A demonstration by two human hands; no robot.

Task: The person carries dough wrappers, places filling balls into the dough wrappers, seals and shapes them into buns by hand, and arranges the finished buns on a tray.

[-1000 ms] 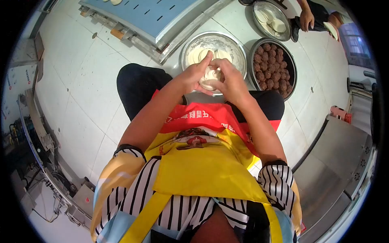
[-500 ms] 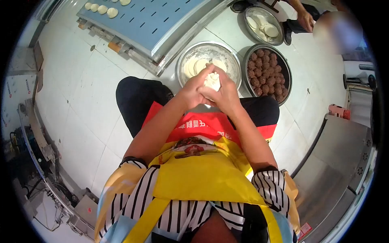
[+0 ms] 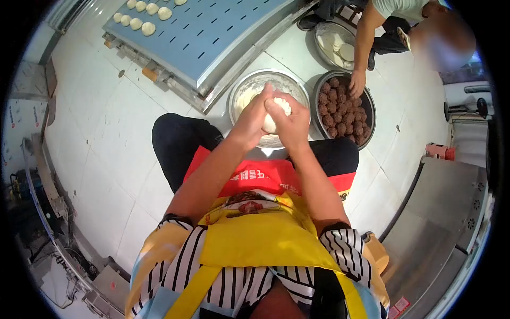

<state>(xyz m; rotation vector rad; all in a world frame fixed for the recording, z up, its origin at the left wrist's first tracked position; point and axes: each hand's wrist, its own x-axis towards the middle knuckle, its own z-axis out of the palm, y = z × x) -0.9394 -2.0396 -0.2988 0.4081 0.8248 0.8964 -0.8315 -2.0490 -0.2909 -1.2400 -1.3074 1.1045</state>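
Observation:
A white filled dough bun point(image 3: 270, 124) with a pleated top sits between my two hands, above a metal bowl point(image 3: 232, 101). My left hand point(image 3: 252, 120) is closed around its left side, thumb upward. My right hand point(image 3: 293, 121) wraps the other side, with its thumb across the dough near the pleats. The fingers underneath are hidden. Pale dough rounds point(image 3: 246, 99) lie in the bowl, partly covered by my hands.
Right of the bowl stands a basin point(image 3: 373, 118) of brown filling balls point(image 3: 342, 110); a co-worker's hand point(image 3: 357, 83) reaches into it. Behind is another bowl of dough rounds point(image 3: 346, 51). Shaped buns point(image 3: 148, 28) sit on a slotted blue tray point(image 3: 212, 32) at upper left.
The bun has turned in my hands, its pleats now facing right. The co-worker's hand has come down to the filling balls. The view has shifted, showing more buns on the tray.

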